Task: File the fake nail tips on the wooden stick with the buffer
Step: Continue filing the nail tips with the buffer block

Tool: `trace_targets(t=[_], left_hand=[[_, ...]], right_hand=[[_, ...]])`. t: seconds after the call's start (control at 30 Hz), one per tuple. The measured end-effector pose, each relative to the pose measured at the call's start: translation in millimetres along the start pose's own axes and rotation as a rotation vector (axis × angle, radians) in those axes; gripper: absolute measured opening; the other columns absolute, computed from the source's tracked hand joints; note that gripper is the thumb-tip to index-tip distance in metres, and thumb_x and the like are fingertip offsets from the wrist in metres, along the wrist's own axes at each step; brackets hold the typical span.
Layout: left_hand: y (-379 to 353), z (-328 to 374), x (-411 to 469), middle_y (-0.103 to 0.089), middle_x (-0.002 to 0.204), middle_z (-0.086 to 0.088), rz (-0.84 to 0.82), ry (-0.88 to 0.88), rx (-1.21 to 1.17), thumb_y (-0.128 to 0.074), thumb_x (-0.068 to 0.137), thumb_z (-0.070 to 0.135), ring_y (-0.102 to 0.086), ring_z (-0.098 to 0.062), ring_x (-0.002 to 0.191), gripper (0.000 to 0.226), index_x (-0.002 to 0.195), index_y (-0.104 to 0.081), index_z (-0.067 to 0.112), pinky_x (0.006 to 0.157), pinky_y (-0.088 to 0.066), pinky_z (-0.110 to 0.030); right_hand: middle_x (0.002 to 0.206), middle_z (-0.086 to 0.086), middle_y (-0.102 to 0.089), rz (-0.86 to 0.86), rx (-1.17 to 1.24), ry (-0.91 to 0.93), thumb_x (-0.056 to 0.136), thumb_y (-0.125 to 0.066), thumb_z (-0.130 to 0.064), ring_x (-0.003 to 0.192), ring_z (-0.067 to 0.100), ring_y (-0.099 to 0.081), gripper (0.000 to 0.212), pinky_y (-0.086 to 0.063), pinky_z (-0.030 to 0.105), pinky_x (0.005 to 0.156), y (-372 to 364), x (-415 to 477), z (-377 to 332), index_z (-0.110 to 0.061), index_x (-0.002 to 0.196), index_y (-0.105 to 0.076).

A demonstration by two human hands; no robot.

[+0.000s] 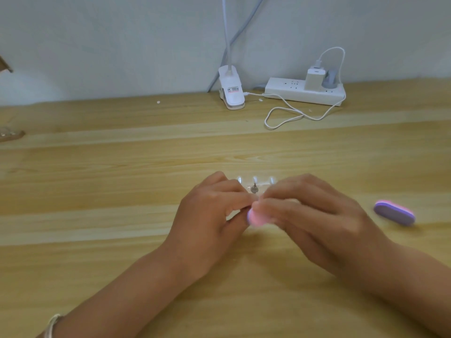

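Note:
My right hand grips a small pink buffer, whose rounded end shows blurred between both hands. My left hand has its fingers curled against the buffer's end, pinching something there that I cannot make out. Just beyond my fingers lie clear fake nail tips in a row; the stick under them is barely visible. A small grey round piece sits right below them. A second buffer, purple on top with a pink side, lies on the table to the right.
The wooden table runs to a white wall. At the back stand a white clip lamp base and a white power strip with a charger and a looping white cable. Clear items lie at the left edge.

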State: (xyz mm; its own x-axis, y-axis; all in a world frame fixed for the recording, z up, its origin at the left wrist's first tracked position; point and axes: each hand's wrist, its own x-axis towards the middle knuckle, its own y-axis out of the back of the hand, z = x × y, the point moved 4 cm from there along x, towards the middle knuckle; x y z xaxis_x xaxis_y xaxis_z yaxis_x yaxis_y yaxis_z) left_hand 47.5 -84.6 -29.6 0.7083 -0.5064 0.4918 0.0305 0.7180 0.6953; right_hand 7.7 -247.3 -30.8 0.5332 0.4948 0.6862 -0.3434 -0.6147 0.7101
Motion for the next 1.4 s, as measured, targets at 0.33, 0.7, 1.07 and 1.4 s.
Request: trace_targets(t=[0.33,0.7,1.07,1.4], left_hand=[[0,-3,0,-0.063,0.077,0.016,-0.036,0.014,-0.006,-0.062,0.087,0.029,-0.047,-0.016,0.076,0.015,0.089,-0.077,0.025,0.063,-0.045,-0.040],[-1,-7,2,-0.062,0.069,0.009,-0.058,0.019,-0.134,-0.059,0.094,0.023,-0.047,-0.016,0.073,0.016,0.085,-0.072,0.024,0.068,-0.042,-0.032],[-6,-2,1,-0.063,0.072,0.006,-0.146,-0.039,-0.191,-0.055,0.098,0.021,-0.046,-0.015,0.072,0.021,0.085,-0.070,0.014,0.074,-0.041,-0.032],[-6,-3,3,-0.065,0.074,0.012,-0.128,-0.021,-0.224,-0.061,0.093,0.018,-0.049,-0.010,0.071,0.018,0.080,-0.066,0.029,0.076,-0.040,-0.026]], right_hand=[[0.107,0.008,-0.068,-0.035,0.040,-0.003,0.095,-0.063,0.002,0.094,0.023,-0.061,0.016,-0.048,0.026,0.089,-8,-1,-5,-0.003,0.104,-0.075],[0.109,0.004,-0.066,0.109,0.071,-0.115,0.096,-0.064,-0.003,0.101,0.015,-0.063,0.016,-0.049,0.026,0.092,10,2,4,-0.007,0.107,-0.074],[0.107,0.006,-0.067,0.059,0.044,-0.075,0.094,-0.064,-0.002,0.100,0.018,-0.061,0.015,-0.045,0.022,0.095,4,-1,3,-0.003,0.105,-0.075],[0.107,0.006,-0.067,0.056,0.075,-0.102,0.094,-0.063,0.000,0.099,0.019,-0.064,0.016,-0.049,0.027,0.091,9,1,9,-0.004,0.105,-0.075]])
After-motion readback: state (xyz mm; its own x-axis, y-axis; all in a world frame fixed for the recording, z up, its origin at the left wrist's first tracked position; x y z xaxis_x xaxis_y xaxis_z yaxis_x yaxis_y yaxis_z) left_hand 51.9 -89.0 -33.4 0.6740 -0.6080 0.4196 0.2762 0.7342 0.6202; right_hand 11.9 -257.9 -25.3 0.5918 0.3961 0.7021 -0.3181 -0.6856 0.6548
